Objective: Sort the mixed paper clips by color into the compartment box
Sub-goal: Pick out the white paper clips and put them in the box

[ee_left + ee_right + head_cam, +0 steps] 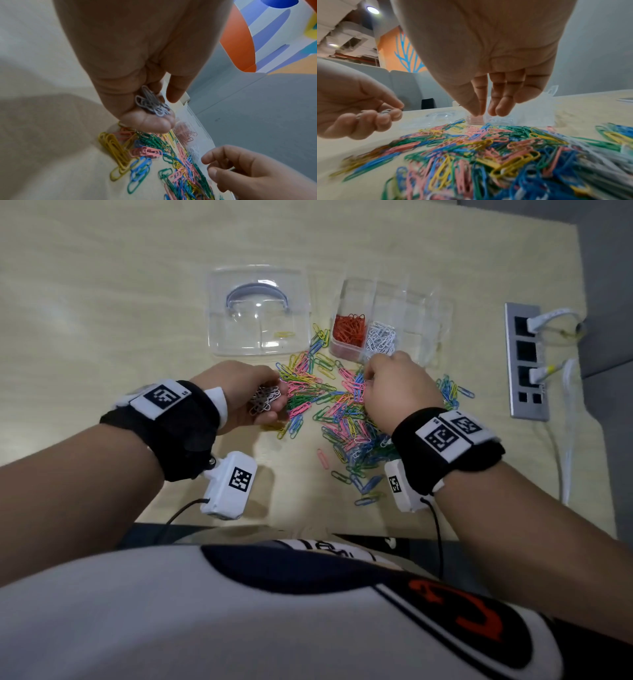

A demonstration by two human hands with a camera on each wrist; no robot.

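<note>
The loose paper clips spread over the pale wood-grain table are pink, green, yellow and blue, while the bunch of clips cupped in the left hand is grey. In the clear compartment box one cell is filled with red clips and the next with white clips. Both wrists wear black bands with white tags bearing black square-patterned markers.

Clear glossy plastic compartment box & lid; matt pale wood-look table; smooth colour-coated clips.
</note>
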